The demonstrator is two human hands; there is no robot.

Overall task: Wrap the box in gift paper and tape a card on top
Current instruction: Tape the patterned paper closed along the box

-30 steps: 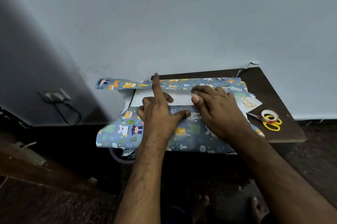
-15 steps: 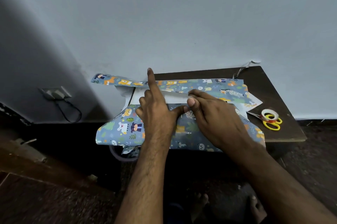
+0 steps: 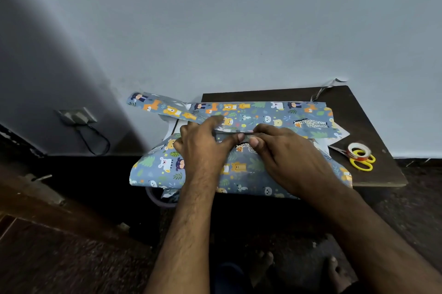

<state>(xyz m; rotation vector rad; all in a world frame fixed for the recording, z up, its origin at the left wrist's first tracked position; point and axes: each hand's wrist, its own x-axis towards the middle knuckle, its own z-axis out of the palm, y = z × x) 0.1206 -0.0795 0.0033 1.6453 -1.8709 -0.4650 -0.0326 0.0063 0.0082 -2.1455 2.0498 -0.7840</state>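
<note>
Blue animal-print gift paper (image 3: 239,171) lies draped over the box, which is hidden beneath it, on the small dark table (image 3: 373,126). The far flap (image 3: 275,114) is folded toward me and meets the near flap at the middle seam. My left hand (image 3: 203,145) and my right hand (image 3: 289,155) sit side by side at that seam, each pinching the paper's edge between thumb and fingers. A white corner of the card (image 3: 343,132) pokes out from under the paper at the right.
A tape roll (image 3: 358,150) rests on yellow-handled scissors (image 3: 362,163) at the table's right. The wall stands right behind the table. A wall socket with a black cable (image 3: 76,116) is at the left. The paper overhangs the table's left edge.
The far flap has come toward me and now covers the white strip that showed between the flaps. My left index finger, straight before, has come down onto the paper; both thumbs now meet at the seam.
</note>
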